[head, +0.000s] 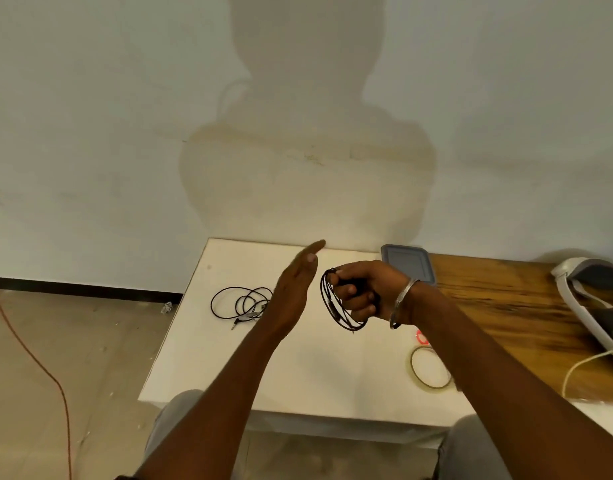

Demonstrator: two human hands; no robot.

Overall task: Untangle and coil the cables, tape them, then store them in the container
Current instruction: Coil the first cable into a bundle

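Observation:
My right hand [358, 289] is shut on a coiled black cable [329, 303], held above the white table [298, 372]; the loops hang down from my fist. Just left of the coil, my left hand [296, 285] is flat with fingers straight, holding nothing. A second black cable [241, 303] lies loosely tangled on the table, left of my left hand. A roll of clear tape [430, 371] lies flat on the table near my right forearm. The grey container [410, 263] sits at the back, behind my right hand, partly hidden by it.
A small red ring [421, 337] lies by the tape. To the right is a wooden tabletop [505, 306] with a white and grey device [589, 299] and its white cord [585, 367]. An orange cord [38, 362] runs across the floor at left. A wall stands behind the table.

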